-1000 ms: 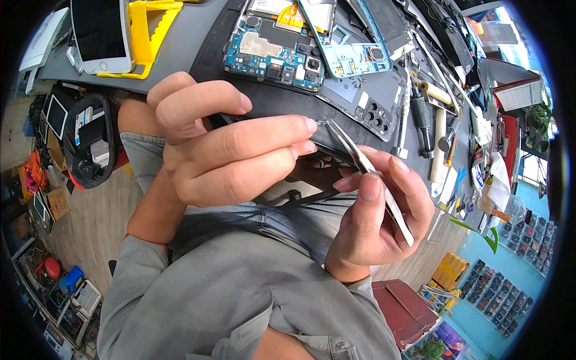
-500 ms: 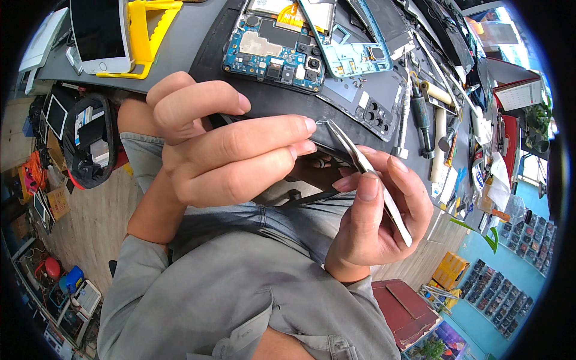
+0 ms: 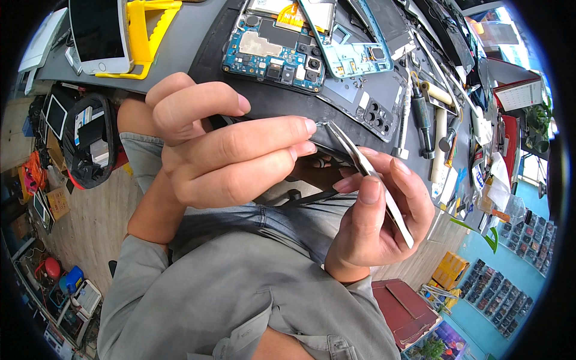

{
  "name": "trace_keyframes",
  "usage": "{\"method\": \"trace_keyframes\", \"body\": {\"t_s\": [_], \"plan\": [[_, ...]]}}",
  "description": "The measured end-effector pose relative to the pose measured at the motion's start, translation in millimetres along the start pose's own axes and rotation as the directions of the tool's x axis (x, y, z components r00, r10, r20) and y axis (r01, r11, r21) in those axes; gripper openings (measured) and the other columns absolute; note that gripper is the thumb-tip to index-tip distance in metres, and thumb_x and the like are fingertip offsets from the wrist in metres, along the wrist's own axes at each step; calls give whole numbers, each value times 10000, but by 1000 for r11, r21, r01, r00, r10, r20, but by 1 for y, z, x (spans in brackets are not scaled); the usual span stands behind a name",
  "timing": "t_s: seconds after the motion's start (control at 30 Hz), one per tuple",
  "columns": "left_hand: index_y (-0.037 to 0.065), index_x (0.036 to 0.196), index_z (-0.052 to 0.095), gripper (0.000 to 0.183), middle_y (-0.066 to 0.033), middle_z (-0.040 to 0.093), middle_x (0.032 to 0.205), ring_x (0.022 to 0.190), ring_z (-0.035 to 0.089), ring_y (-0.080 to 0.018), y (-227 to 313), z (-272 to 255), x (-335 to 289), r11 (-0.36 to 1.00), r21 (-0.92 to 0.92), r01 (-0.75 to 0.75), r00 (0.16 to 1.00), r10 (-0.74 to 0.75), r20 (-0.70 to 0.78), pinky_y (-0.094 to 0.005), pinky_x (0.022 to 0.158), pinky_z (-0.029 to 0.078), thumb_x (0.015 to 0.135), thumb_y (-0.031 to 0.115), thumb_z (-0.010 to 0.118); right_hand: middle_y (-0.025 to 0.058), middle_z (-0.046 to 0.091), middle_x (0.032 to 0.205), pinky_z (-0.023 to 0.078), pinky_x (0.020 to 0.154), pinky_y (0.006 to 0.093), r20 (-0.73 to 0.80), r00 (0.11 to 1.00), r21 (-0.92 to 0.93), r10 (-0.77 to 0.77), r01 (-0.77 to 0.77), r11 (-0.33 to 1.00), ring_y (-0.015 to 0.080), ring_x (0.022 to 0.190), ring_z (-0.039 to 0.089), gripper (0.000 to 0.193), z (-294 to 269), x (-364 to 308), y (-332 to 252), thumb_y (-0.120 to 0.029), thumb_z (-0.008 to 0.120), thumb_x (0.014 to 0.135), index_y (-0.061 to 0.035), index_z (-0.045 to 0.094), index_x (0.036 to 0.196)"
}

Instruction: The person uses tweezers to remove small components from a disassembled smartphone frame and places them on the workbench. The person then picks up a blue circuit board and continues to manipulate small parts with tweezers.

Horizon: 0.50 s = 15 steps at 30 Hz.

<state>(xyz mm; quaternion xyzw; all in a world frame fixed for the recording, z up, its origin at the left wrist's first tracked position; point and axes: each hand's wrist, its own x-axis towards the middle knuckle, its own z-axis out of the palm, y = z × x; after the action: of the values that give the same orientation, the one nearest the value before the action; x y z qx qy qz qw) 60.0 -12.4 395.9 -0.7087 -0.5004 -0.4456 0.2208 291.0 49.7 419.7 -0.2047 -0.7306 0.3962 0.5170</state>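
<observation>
Between the fingertips of my left hand [image 3: 222, 144] is pinched a tiny shiny part [image 3: 321, 123], too small to name. My right hand [image 3: 384, 210] is closed round metal tweezers [image 3: 366, 165], whose tips reach up and left to that tiny part. Just beyond my hands, an opened phone [image 3: 273, 51] lies with its blue circuit board and camera modules showing. A light-blue phone frame [image 3: 354, 54] leans over its right side. A dark phone back cover [image 3: 375, 111] with camera openings rests to the right.
A white phone [image 3: 101, 36] stands against a yellow holder [image 3: 153, 36] at the far left. Screwdrivers [image 3: 423, 123] and other tools crowd the bench's right side. A black bag [image 3: 96, 138] is at left, below bench level. The bench edge runs just beyond my hands.
Both hands hold nearly the same place. The tweezer tips and the tiny part have shifted very slightly.
</observation>
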Motion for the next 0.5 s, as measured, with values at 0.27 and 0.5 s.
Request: {"method": "trace_keyframes", "body": {"t_s": [0.27, 0.5], "plan": [[272, 1022, 632, 328, 177, 812, 1138, 1092, 516, -177, 2, 0, 1, 1000, 5, 20, 1000, -20, 11, -321, 802, 411, 853, 315, 910, 325, 740, 1185, 649, 819, 357, 23, 1000, -17, 3, -3, 1000, 311, 947, 804, 481, -1, 1, -1, 169, 709, 929, 81, 572, 1381], [268, 1017, 639, 321, 172, 814, 1148, 1093, 513, -182, 2, -1, 2, 1000, -2, 22, 1000, -22, 22, -328, 811, 410, 851, 312, 910, 345, 749, 1148, 648, 787, 345, 57, 998, 14, 19, -20, 1000, 278, 887, 797, 503, -4, 4, -1, 149, 699, 952, 68, 524, 1416]]}}
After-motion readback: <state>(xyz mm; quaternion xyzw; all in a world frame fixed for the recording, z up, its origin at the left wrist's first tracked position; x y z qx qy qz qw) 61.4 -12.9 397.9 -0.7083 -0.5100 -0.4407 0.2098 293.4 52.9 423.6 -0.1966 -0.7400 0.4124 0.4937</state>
